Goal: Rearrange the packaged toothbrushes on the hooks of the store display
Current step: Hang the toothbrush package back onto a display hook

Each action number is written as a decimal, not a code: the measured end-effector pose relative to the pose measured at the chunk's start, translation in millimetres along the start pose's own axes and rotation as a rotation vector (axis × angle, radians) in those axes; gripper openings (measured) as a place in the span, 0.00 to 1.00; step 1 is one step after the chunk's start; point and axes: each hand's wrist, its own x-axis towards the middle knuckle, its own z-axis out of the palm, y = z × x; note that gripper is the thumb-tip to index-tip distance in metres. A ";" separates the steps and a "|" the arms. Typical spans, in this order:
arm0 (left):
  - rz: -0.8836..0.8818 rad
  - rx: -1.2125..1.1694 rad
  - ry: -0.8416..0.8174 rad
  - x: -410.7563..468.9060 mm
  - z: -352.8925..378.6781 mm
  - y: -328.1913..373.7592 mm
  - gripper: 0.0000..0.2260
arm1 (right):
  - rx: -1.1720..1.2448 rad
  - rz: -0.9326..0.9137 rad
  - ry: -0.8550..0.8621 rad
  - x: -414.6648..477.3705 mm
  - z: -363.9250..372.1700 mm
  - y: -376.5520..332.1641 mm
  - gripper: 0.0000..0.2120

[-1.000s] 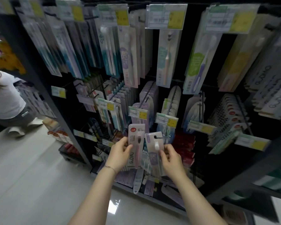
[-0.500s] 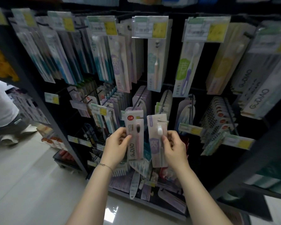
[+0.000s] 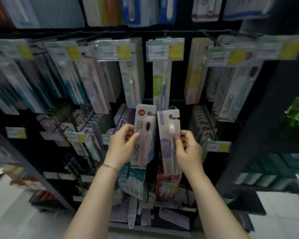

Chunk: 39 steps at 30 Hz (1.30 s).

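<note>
head view: left hand grips the pink pack, right hand the purple pack, both raised higher.

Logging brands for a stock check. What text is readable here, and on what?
"GUDIAO": pink pack held by left hand.
"TOOTHBRU", end hidden: same pack.
"6", then a blur: its red badge.
"宽": purple pack held by right hand.
"GUDIAO": white packs hanging at right.
"1000", perhaps cut: red-dotted packs.
Too blurred: price tags.
</note>
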 end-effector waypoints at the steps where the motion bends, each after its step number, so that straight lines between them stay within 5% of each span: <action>1: 0.021 0.000 -0.014 3.9 6.4 5.3 0.01 | 0.001 0.006 0.016 1.2 -7.6 0.2 0.03; 20: 0.131 -0.383 -0.023 44.1 146.6 128.4 0.07 | 0.045 -0.009 0.057 19.7 -145.7 30.1 0.05; 32: 0.164 -0.645 0.025 75.3 182.7 214.3 0.07 | 0.066 0.002 0.068 28.1 -188.7 46.6 0.04; 39: 0.179 -0.599 0.041 79.8 183.3 214.6 0.07 | 0.086 0.012 0.058 31.9 -195.4 48.4 0.04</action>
